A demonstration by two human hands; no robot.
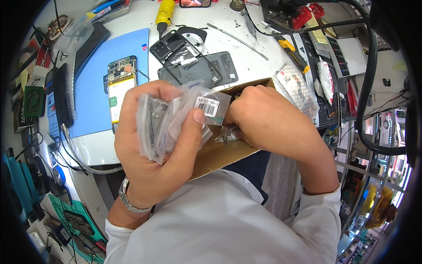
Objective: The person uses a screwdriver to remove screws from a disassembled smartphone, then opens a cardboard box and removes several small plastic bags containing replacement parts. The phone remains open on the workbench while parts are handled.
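Observation:
My left hand (154, 136) is closed round a bunch of small clear plastic bags (171, 121), its thumb pressed over their front. A white barcode label (207, 107) shows on the bag at the right of the bunch. Just beyond, an open cardboard box (224, 159) rests in front of me at the table's near edge. My right hand (259, 112) dips into it with fingers curled; the fingertips, and anything in them, are hidden. Below those fingers, more small clear packets (227, 134) lie inside the box.
An opened phone (123, 86) lies on a blue mat (88, 108) at left. Dark phone back covers (202, 70) lie beyond my hands, near a yellow bottle (165, 15). A metal rod (237, 41), a yellow-black tool (292, 53) and bubble wrap (296, 90) lie further right. A thick black cable (371, 88) hangs at right.

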